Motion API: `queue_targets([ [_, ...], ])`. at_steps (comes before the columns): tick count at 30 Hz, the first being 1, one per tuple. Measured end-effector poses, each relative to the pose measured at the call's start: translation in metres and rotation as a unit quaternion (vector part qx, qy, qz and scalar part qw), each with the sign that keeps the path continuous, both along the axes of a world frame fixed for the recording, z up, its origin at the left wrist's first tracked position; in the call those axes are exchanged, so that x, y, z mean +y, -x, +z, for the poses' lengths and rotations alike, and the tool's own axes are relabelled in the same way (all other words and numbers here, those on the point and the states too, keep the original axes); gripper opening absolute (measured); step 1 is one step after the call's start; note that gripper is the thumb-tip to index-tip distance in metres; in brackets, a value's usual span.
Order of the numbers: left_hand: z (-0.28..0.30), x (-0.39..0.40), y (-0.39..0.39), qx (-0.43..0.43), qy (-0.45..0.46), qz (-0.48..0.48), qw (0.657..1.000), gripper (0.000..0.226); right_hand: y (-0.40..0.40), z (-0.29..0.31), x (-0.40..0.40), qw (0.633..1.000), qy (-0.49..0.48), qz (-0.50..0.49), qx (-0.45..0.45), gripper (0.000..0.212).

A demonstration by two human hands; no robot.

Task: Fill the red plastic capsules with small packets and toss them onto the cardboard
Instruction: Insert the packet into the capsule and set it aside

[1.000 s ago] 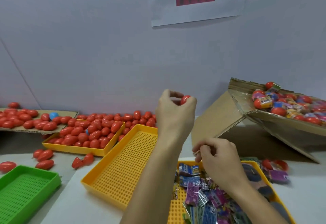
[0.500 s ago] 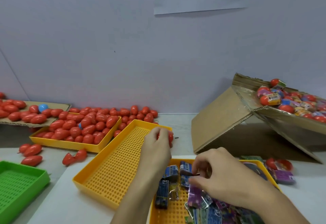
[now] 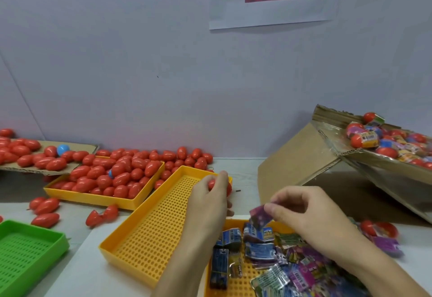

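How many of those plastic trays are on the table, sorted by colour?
Yellow trays: 3 (one holding red capsules at, one bare, one holding packets at)
Green tray: 1
Total: 4

White desk point(image 3: 98, 261) against the wall. Directly on it: green tray point(image 3: 28, 247), three yellow trays point(image 3: 149, 233), flat cardboard sheet point(image 3: 77, 148), tilted cardboard box point(image 3: 304, 156), loose red capsules point(image 3: 45, 219) at left, purple packet point(image 3: 385, 245) at right.
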State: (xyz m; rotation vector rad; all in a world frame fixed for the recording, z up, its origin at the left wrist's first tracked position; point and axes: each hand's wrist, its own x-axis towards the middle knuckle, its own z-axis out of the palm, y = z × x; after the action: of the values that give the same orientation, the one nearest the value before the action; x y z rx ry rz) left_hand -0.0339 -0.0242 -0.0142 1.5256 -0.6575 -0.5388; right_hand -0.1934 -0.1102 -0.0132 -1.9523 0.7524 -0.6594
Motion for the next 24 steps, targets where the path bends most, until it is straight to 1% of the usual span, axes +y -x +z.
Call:
queue_targets([
  [2, 0.001, -0.002, 0.001, 0.040, 0.023, -0.015, 0.999, 0.027, -0.002, -0.004, -0.002, 0.998, -0.038, -0.039, -0.044, 0.010],
  [4, 0.003, -0.002, 0.004, 0.063, 0.040, -0.042, 0.996, 0.022, -0.003, -0.008, -0.003, 0.996, -0.057, -0.051, -0.044, 0.010],
  [5, 0.003, -0.001, 0.006, 0.056, 0.038, -0.056, 0.996, 0.020, -0.004, -0.009, -0.003, 0.996, -0.060, -0.050, -0.041, 0.010],
  [7, 0.001, 0.000, 0.007, 0.012, 0.012, -0.085, 0.996, 0.019, -0.004, -0.011, -0.003, 0.997, -0.059, -0.040, -0.034, 0.012],
  [8, 0.000, 0.001, 0.007, -0.030, -0.016, -0.099, 0.995, 0.022, -0.003, -0.011, -0.003, 0.998, -0.056, -0.032, -0.028, 0.014],
  [10, -0.001, 0.003, 0.007, -0.121, -0.085, -0.134, 0.980, 0.025, -0.003, -0.010, -0.003, 0.998, -0.053, -0.010, -0.016, 0.018],
  [12, -0.001, 0.007, 0.006, -0.168, -0.134, -0.171, 0.962, 0.021, -0.002, -0.008, -0.003, 0.999, -0.049, 0.014, 0.002, 0.021],
  [16, 0.004, 0.015, -0.001, -0.211, -0.206, -0.246, 0.923, 0.040, -0.001, -0.007, -0.004, 0.999, -0.044, 0.025, 0.016, 0.019],
  [17, 0.005, 0.017, -0.002, -0.214, -0.217, -0.258, 0.917, 0.039, -0.001, -0.008, -0.005, 0.999, -0.044, 0.021, 0.013, 0.018],
  [20, 0.007, 0.016, -0.001, -0.243, -0.230, -0.259, 0.906, 0.024, -0.001, -0.009, -0.005, 0.999, -0.044, 0.014, 0.007, 0.015],
  [22, 0.010, 0.017, -0.001, -0.250, -0.248, -0.267, 0.897, 0.021, -0.001, -0.010, -0.006, 0.999, -0.042, -0.009, -0.013, 0.014],
  [24, 0.014, 0.019, 0.000, -0.227, -0.275, -0.319, 0.878, 0.019, -0.001, -0.011, -0.008, 0.997, -0.033, -0.056, -0.046, 0.013],
])
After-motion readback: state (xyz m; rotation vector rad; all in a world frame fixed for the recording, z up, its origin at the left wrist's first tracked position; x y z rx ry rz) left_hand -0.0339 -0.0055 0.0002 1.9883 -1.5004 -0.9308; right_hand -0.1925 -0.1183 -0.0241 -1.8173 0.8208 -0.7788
